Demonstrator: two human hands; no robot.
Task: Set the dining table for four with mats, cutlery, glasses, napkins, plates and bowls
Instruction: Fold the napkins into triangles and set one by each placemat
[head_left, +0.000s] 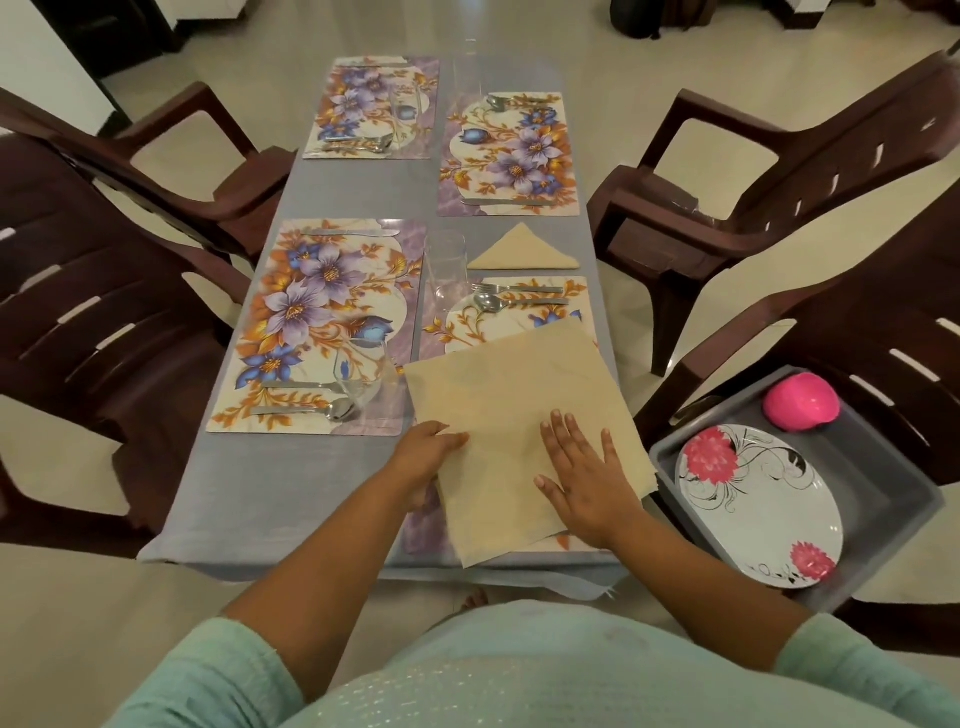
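A beige napkin lies spread flat over the near right floral mat. My right hand presses flat on it with straight fingers. My left hand holds the napkin's left edge, fingers tucked under the cloth. A folded triangular napkin lies just beyond that mat. Three other floral mats carry forks, spoons and knives. Clear glasses stand by the near mats.
A grey tray on the chair at right holds a floral plate and a pink bowl turned upside down. Brown plastic chairs flank the grey-clothed table on both sides.
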